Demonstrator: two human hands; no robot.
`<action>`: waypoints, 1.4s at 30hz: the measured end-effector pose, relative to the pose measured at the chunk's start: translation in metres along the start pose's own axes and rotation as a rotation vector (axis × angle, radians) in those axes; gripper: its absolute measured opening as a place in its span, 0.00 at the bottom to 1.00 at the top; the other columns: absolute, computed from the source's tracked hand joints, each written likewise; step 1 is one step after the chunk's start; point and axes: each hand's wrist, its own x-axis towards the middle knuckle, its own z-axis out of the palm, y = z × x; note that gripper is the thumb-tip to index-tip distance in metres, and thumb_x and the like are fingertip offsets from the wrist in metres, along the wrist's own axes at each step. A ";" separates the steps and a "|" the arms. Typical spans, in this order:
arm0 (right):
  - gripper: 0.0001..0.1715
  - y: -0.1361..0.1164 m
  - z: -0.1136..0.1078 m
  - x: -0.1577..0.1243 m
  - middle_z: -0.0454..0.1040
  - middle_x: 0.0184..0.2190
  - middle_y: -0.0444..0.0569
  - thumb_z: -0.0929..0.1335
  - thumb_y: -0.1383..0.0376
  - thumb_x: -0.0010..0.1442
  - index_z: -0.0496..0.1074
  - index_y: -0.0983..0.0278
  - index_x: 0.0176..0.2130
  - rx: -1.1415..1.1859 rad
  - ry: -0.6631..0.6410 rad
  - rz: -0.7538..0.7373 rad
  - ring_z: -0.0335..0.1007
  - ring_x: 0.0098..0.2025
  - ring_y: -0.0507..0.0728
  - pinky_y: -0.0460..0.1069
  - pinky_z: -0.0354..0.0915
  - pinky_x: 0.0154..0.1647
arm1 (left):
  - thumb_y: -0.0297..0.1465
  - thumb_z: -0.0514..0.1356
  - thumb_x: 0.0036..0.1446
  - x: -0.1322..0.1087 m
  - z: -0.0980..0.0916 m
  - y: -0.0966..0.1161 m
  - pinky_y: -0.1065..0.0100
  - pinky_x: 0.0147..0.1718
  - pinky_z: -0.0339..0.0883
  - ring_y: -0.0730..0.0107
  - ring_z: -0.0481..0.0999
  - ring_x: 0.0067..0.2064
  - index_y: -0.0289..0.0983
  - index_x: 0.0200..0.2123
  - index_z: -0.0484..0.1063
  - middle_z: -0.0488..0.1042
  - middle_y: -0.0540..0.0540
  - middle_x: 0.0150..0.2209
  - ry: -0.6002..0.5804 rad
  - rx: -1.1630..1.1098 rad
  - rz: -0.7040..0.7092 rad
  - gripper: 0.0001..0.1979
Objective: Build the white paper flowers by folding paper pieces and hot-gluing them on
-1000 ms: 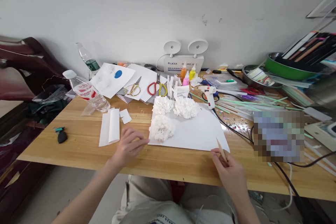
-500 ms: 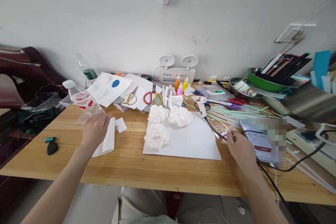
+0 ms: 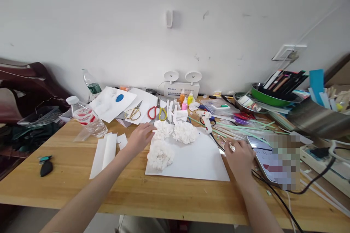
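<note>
My left hand (image 3: 140,138) reaches over the table with its fingers stretched out. Its fingertips are at the left edge of a white ruffled paper clump (image 3: 163,129); whether they touch it I cannot tell. Beside that clump lie a second one (image 3: 185,132) and, nearer me, a third (image 3: 160,154), all on a white sheet (image 3: 199,160). My right hand (image 3: 240,158) is closed just right of the sheet, with a small white crumpled piece (image 3: 232,147) between thumb and fingers. Behind it, a white glue gun (image 3: 207,121) stands with its black cord running toward that hand.
A water bottle (image 3: 89,118), folded white paper (image 3: 106,153) and a black key fob (image 3: 46,168) are on the left. Scissors (image 3: 133,112), red-and-yellow-handled pliers (image 3: 157,112) and paint bottles (image 3: 184,104) stand behind. A phone (image 3: 264,160) and green straws (image 3: 257,125) lie right.
My left hand has moved right, from the bottle and folded paper to the ruffled clumps. My right hand has shifted slightly left, and the white piece now shows in its fingers. The view has tilted up.
</note>
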 end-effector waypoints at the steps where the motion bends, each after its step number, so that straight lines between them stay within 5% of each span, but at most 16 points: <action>1: 0.13 -0.005 -0.001 -0.002 0.70 0.28 0.51 0.62 0.63 0.55 0.73 0.64 0.31 0.070 0.051 -0.006 0.63 0.34 0.59 0.52 0.54 0.35 | 0.28 0.49 0.57 0.016 0.005 0.000 0.65 0.40 0.61 0.66 0.68 0.41 0.38 0.38 0.68 0.71 0.45 0.39 0.002 -0.009 0.048 0.10; 7: 0.10 -0.025 -0.003 -0.018 0.71 0.26 0.49 0.62 0.67 0.54 0.72 0.64 0.31 0.303 0.153 -0.057 0.65 0.32 0.57 0.52 0.56 0.39 | 0.23 0.51 0.52 0.106 0.043 -0.005 0.60 0.44 0.57 0.62 0.65 0.45 0.38 0.37 0.70 0.69 0.43 0.42 -0.067 0.019 0.144 0.11; 14: 0.10 -0.014 0.003 -0.019 0.71 0.26 0.50 0.62 0.66 0.54 0.72 0.64 0.30 0.361 0.099 -0.016 0.64 0.31 0.56 0.51 0.59 0.39 | 0.24 0.57 0.46 0.135 0.070 -0.015 0.59 0.43 0.56 0.60 0.68 0.42 0.36 0.24 0.71 0.73 0.44 0.34 -0.083 -0.077 0.107 0.04; 19: 0.10 -0.016 0.004 -0.019 0.71 0.27 0.50 0.62 0.66 0.53 0.71 0.65 0.31 0.471 0.081 -0.019 0.65 0.32 0.56 0.51 0.61 0.38 | 0.29 0.50 0.55 0.129 0.043 0.000 0.63 0.44 0.59 0.64 0.68 0.46 0.33 0.34 0.68 0.72 0.40 0.42 0.106 -0.242 0.008 0.09; 22: 0.10 -0.023 -0.001 -0.019 0.68 0.24 0.48 0.61 0.64 0.54 0.71 0.64 0.31 0.621 -0.051 -0.017 0.63 0.26 0.53 0.49 0.61 0.32 | 0.32 0.45 0.58 0.114 0.017 0.026 0.65 0.41 0.63 0.67 0.71 0.43 0.33 0.36 0.64 0.72 0.42 0.40 0.177 -0.378 -0.010 0.11; 25: 0.11 -0.037 -0.012 -0.013 0.66 0.22 0.45 0.62 0.62 0.54 0.71 0.64 0.33 0.829 -0.292 -0.008 0.58 0.22 0.51 0.47 0.59 0.25 | 0.32 0.52 0.55 0.092 -0.004 0.059 0.66 0.34 0.66 0.67 0.75 0.34 0.34 0.30 0.64 0.73 0.47 0.27 0.004 -0.915 -0.017 0.07; 27: 0.13 -0.051 -0.021 -0.004 0.67 0.25 0.46 0.62 0.60 0.54 0.70 0.64 0.36 1.022 -0.444 0.036 0.60 0.24 0.51 0.47 0.59 0.24 | 0.32 0.53 0.54 0.077 -0.010 0.076 0.69 0.29 0.65 0.69 0.75 0.30 0.33 0.28 0.65 0.71 0.49 0.23 -0.174 -1.041 -0.044 0.08; 29: 0.16 -0.068 -0.029 0.008 0.68 0.28 0.47 0.62 0.58 0.55 0.69 0.64 0.39 1.251 -0.573 0.084 0.62 0.25 0.51 0.47 0.60 0.25 | 0.34 0.53 0.54 0.064 -0.008 0.088 0.71 0.25 0.64 0.71 0.75 0.27 0.34 0.32 0.67 0.70 0.49 0.24 -0.281 -1.043 -0.089 0.09; 32: 0.19 -0.092 -0.035 0.028 0.70 0.31 0.48 0.61 0.54 0.55 0.69 0.64 0.39 1.445 -0.680 0.086 0.64 0.26 0.51 0.46 0.59 0.23 | 0.35 0.54 0.54 0.051 0.003 0.092 0.73 0.23 0.64 0.76 0.73 0.22 0.38 0.42 0.67 0.69 0.50 0.28 -0.290 -0.979 -0.170 0.13; 39: 0.12 -0.121 -0.019 0.046 0.66 0.20 0.42 0.66 0.59 0.51 0.70 0.66 0.27 1.435 -0.736 0.096 0.60 0.23 0.49 0.45 0.58 0.24 | 0.41 0.54 0.53 0.042 0.020 0.079 0.74 0.18 0.63 0.79 0.69 0.20 0.43 0.50 0.59 0.66 0.51 0.30 -0.281 -0.907 -0.266 0.21; 42: 0.11 -0.125 -0.010 0.044 0.64 0.18 0.41 0.66 0.60 0.51 0.70 0.66 0.26 1.470 -0.740 0.092 0.58 0.21 0.48 0.44 0.56 0.22 | 0.42 0.53 0.53 0.041 0.024 0.074 0.72 0.21 0.64 0.75 0.69 0.24 0.41 0.44 0.66 0.68 0.50 0.31 -0.188 -0.759 -0.274 0.17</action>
